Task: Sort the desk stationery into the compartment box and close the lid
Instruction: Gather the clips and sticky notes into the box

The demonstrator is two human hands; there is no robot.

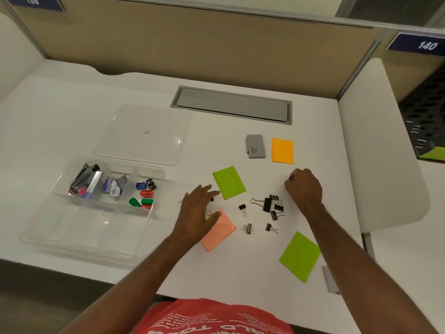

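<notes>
The left hand [196, 214] is spread flat and low over the white desk [72, 112], fingers straight and splayed, nothing held. Under its fingertips a binder clip [210, 206] is half hidden, and its thumb lies across the corner of the salmon sticky pad [220, 233]. Just beyond those fingertips the near green sticky pad [229, 182] is found, almost touched.

The right hand [304, 186] is curled tight, knuckles up; something small and dark is pinched at its fingertips, too small to be named. Just inside its curled fingers, between the two hands, a cluster of black binder clips [272, 203] is heaped, with single clips scattered nearer the body: one [243, 209] beside the salmon pad, two more [248, 228] [271, 227] below. Beyond the right knuckles the orange sticky pad [282, 151] and a grey case [255, 146] are laid side by side. A second green pad [299, 256] sits under the right forearm's inner side.

Well to the left of the left fingers the clear compartment box [79, 227] is seen open. Its far row is loaded: a stapler [84, 180] in the left cell, small packets [113, 186] in the middle, coloured sharpeners [144, 194] in the right. The clear lid [144, 133] is lying flat on the desk just beyond the box.
</notes>
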